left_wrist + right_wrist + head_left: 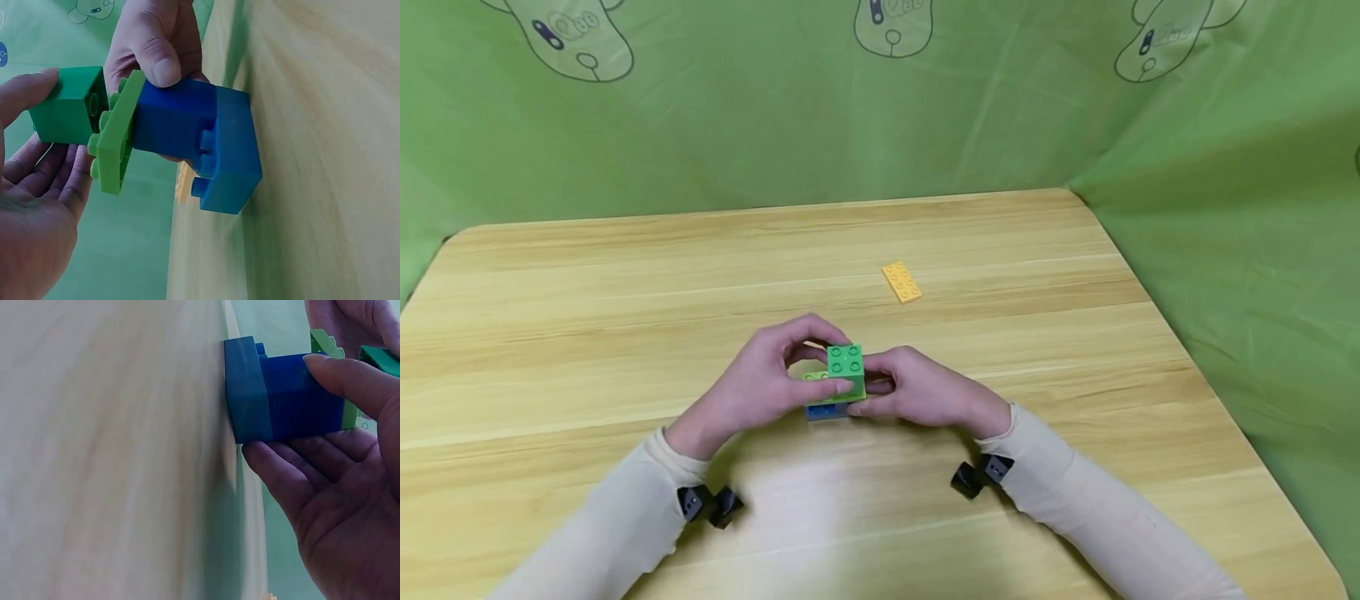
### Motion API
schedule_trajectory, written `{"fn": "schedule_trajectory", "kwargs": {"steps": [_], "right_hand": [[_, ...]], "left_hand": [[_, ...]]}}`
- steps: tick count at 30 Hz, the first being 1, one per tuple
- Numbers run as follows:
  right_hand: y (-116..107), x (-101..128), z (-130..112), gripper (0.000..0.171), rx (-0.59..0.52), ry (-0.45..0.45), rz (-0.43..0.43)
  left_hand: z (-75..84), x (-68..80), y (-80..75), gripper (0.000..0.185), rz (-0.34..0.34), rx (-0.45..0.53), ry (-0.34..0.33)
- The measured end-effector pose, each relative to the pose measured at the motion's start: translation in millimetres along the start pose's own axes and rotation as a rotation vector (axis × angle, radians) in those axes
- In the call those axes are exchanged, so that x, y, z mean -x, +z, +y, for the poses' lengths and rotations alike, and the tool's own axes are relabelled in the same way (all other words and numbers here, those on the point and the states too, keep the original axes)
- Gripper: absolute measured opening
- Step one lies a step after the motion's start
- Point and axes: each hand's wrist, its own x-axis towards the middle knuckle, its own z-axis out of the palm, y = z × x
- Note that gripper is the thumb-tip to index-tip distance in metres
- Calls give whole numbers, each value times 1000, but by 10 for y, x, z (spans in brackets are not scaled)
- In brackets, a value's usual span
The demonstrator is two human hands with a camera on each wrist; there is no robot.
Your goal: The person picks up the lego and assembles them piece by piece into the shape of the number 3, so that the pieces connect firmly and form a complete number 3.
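My left hand [765, 375] pinches a green building block [74, 106] between thumb and fingers. That block is just above the studs of a light green plate [119, 137], with a narrow gap showing in the left wrist view. The plate sits on a dark blue block [303, 394], which is joined to a lighter blue block [232, 153] below. My right hand [928, 390] grips the dark blue block, thumb on one side and fingers on the other. In the left wrist view the light green plate overhangs the dark blue block on one side.
A yellow-orange plate [902, 282] with studs lies on the wooden table [625, 292] beyond my hands. Green cloth [760, 133] printed with cartoon outlines hangs behind the table and along its right side.
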Motion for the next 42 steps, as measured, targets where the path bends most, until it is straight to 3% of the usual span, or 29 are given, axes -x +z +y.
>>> {"fn": "schedule_trajectory", "kwargs": {"steps": [17,42], "right_hand": [[-22,3,-15,31,1,-3,-4],[-8,2,-1,34,-28,23,-10]], "left_hand": [[-50,-1,51,33,-10,-79,83],[-69,36,87,31,7,-135,103]]}}
